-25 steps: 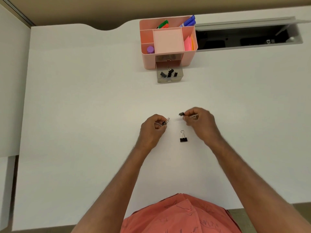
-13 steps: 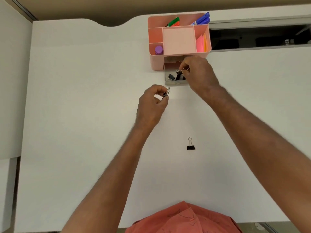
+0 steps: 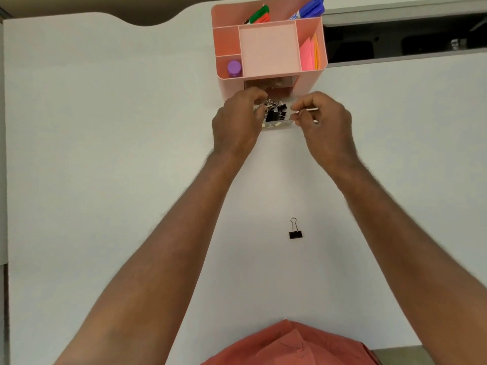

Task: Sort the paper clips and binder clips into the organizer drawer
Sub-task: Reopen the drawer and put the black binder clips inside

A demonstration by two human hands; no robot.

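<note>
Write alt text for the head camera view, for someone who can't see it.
Both hands, left hand and right hand, reach over the open clear drawer of a pink organizer, the right hand pinching something thin and silvery. One binder clip lies on the white desk.

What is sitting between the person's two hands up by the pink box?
In the head view, the clear drawer with black binder clips lies between the left hand and right hand.
</note>
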